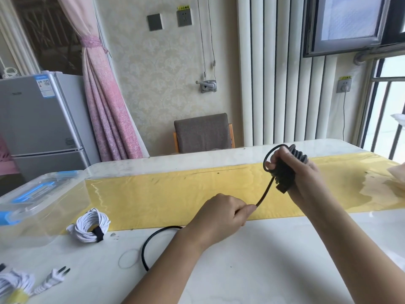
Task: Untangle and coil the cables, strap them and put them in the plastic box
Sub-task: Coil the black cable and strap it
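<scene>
cable (266, 190) is black and half coiled. right hand (293, 172) grips the wound part up over the table (241, 260), left hand (221, 213) pinches the loose run lower down. strapped white coil (91, 224) sits near left, just beside the box (32, 194).

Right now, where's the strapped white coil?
Head view, left side: the strapped white coil lies on the table, beside the plastic box and left of the left hand.

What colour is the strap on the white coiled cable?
The strap is black; head view shows it.
</scene>
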`<action>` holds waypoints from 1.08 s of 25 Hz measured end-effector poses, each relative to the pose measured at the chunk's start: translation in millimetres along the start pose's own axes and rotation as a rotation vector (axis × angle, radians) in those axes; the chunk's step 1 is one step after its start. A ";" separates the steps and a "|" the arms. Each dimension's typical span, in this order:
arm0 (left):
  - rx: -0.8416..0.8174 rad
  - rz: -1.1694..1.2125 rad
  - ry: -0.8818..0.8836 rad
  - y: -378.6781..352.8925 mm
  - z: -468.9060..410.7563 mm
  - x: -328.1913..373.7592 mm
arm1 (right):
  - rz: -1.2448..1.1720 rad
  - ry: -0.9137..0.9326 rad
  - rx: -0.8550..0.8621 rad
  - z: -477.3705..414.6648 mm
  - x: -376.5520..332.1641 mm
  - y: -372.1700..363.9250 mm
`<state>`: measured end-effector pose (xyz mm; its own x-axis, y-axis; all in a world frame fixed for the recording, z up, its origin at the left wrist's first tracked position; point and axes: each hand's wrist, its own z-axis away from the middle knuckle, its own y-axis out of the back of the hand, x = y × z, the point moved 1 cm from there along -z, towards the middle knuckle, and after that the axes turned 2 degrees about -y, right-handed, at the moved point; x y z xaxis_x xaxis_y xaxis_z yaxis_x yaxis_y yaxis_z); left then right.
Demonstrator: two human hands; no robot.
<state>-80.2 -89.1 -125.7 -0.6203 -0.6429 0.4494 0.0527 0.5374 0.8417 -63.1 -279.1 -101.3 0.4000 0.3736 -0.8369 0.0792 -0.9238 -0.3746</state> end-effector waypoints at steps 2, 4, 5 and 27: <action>0.078 -0.064 -0.118 2.6 1.3 7.1 | 0.326 0.010 -0.026 4.8 3.1 -7.1; 0.195 -0.128 -0.220 9.4 3.0 9.7 | 0.641 0.014 -0.078 9.5 6.3 -17.2; 0.247 -0.144 -0.248 12.9 4.3 9.5 | 0.753 0.009 -0.124 11.8 7.8 -22.7; 0.562 0.134 0.110 44.4 2.5 -47.5 | -0.145 -0.458 -0.899 41.1 27.8 -65.0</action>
<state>-50.4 -33.4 -110.4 -0.5504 -0.5861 0.5945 -0.3163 0.8054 0.5012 -94.7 -205.3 -116.6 -0.0410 0.3083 -0.9504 0.8312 -0.5174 -0.2037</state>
